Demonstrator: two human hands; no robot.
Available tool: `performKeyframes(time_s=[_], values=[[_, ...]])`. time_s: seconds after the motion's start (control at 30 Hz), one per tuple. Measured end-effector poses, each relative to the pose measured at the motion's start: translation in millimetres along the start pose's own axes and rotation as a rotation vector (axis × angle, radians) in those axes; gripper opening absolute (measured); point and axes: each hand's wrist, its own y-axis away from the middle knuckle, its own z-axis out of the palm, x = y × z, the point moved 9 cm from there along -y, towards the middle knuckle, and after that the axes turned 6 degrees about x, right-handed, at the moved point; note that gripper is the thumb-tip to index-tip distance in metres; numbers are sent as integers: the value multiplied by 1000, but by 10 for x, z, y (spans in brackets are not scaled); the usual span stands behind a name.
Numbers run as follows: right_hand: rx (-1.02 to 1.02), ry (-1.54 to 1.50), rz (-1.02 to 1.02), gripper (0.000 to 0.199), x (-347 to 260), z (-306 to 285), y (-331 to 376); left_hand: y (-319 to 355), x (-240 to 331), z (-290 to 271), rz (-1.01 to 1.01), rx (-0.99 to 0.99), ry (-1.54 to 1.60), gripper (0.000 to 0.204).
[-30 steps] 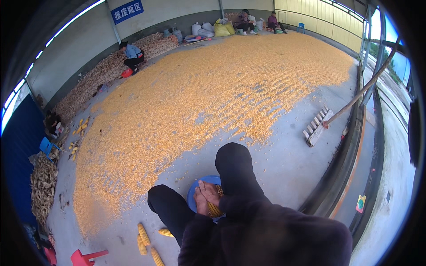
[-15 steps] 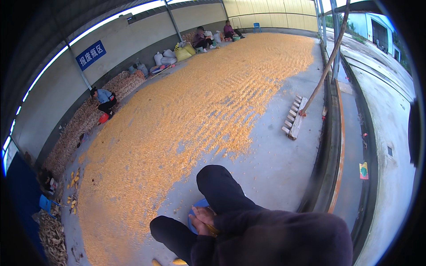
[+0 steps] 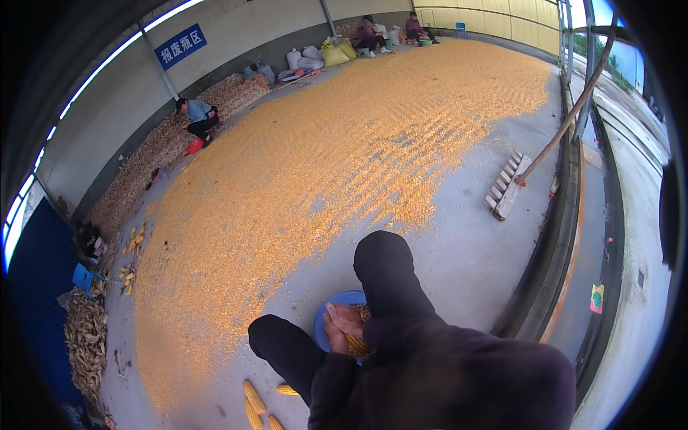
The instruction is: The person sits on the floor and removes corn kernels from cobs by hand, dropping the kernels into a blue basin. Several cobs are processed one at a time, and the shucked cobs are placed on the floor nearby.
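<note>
Basin (image 3: pixel 321 327), blue: loose corn kernels (image 3: pixel 364 312) inside.

Blue sign (image 3: pixel 180 47): one row of large white characters is carried, high on the pale wall (image 3: pixel 247 36).
Yellow-and-green card (image 3: pixel 597 298): on its face, markings are too small to be read.

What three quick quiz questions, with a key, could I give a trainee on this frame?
1. True or false: the hands are close together over the blue basin.
2. On which side of the spread corn kernels is the wooden rake head in this view? A: left. B: right. C: neither, it lies on top.
3. Fill in: the person in the light-blue top is beside a ____ container.

Key: 1 true; 2 B; 3 red.
</note>
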Motion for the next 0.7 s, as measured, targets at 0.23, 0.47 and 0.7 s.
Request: performKeyframes(time_s=[0.23,0.47,0.7], values=[[-22,37,-37,48,-22,129,24,226,392,-10,140,144,-400,59],[-17,-25,-115,39,-230,10,33,207,444,-108,207,215,-483,52],[-54,-102,-96,47,-144,103,6,-79,-34,-420,93,320,-306,64]])
